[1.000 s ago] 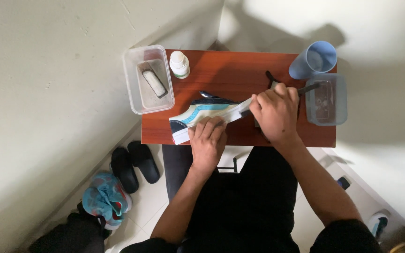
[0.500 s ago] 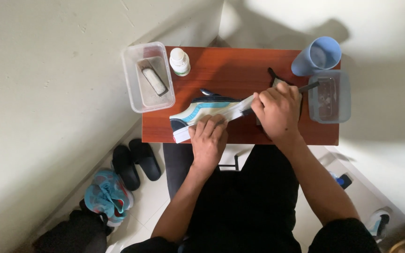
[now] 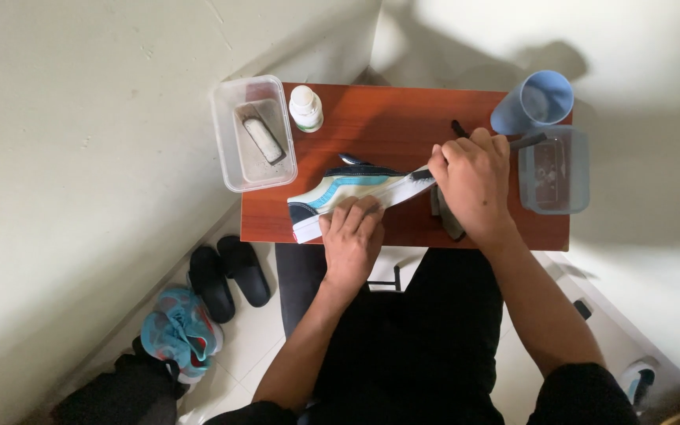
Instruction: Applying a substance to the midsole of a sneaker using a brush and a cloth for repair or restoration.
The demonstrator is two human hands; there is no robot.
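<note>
Brown table [image 3: 387, 110] against pale wall [image 3: 80, 118] (corner spot), 2 hands on sneaker [image 3: 348, 185].

White-teal sneaker [image 3: 356, 187] sideways on table
</note>
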